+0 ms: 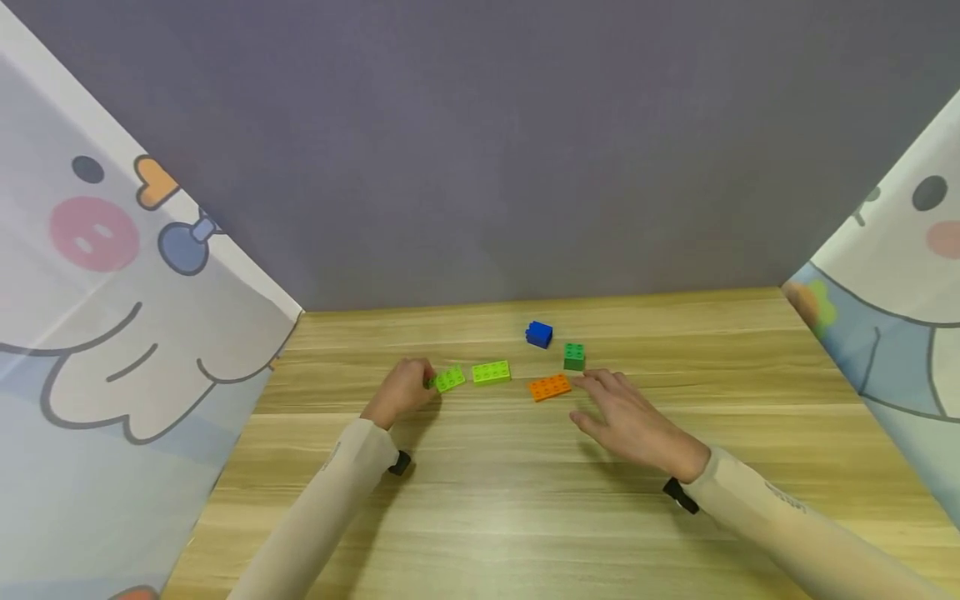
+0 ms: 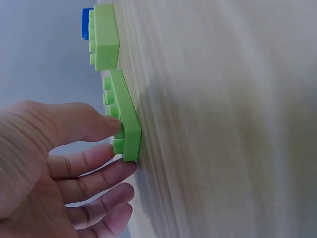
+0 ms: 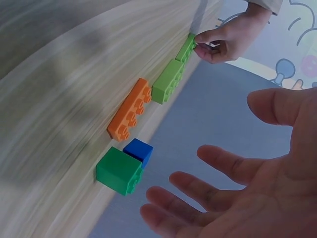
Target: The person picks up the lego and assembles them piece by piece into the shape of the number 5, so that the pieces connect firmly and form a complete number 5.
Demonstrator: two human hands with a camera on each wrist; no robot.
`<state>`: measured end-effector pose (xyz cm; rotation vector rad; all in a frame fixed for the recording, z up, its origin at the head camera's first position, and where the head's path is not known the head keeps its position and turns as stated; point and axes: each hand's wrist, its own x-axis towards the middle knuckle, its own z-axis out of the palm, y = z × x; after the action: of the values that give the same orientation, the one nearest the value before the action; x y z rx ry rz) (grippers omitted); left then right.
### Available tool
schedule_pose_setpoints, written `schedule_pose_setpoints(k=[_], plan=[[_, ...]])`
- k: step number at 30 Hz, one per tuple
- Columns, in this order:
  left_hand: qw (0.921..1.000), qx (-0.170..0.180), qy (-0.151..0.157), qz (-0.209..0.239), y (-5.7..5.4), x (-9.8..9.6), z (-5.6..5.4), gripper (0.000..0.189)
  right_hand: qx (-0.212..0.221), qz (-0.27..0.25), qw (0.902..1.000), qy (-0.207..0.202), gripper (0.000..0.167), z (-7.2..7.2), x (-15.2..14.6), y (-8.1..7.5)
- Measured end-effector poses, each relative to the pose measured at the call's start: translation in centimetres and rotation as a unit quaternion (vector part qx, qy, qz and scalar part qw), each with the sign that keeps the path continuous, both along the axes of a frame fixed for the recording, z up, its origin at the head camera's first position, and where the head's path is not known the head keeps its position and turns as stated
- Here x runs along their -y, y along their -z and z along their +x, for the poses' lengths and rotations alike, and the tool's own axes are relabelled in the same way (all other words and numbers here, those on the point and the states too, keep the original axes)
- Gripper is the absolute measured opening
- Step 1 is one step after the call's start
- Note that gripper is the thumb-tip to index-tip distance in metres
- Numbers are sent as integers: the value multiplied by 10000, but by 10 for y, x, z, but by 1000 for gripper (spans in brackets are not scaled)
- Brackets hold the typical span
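Note:
At the left end of a thin light green building brick (image 1: 450, 379), my left hand (image 1: 405, 390) pinches it with thumb and fingertips. The left wrist view has the thumb over the studs of this thin brick (image 2: 125, 116). Just right of it lies a thicker light green brick (image 1: 491, 373). My right hand (image 1: 626, 417) hovers with fingers spread beside a flat orange brick (image 1: 550, 387) and holds nothing. Behind those fingers stands a dark green brick (image 1: 573, 357), studs up. A blue brick (image 1: 539, 334) lies farther back, its studs pointing left.
All the bricks are on a wood-grain table (image 1: 487, 500). A grey panel (image 1: 525, 167) rises along its back edge. Cartoon-printed panels stand at the left (image 1: 150, 333) and right (image 1: 915, 317).

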<state>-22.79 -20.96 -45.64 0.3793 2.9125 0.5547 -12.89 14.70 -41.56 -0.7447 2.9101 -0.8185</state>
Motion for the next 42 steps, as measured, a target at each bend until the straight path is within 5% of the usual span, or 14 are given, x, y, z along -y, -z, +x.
schedule_pose_setpoints(k=[21,42], plan=[[9979,-54,639,106,2,-17,20,17,144,-28,9999,-16,50,-7,7,12],[9902,-155,1378,-169,2,-67,30,23,473,231,9986,7,52,-20,41,23]])
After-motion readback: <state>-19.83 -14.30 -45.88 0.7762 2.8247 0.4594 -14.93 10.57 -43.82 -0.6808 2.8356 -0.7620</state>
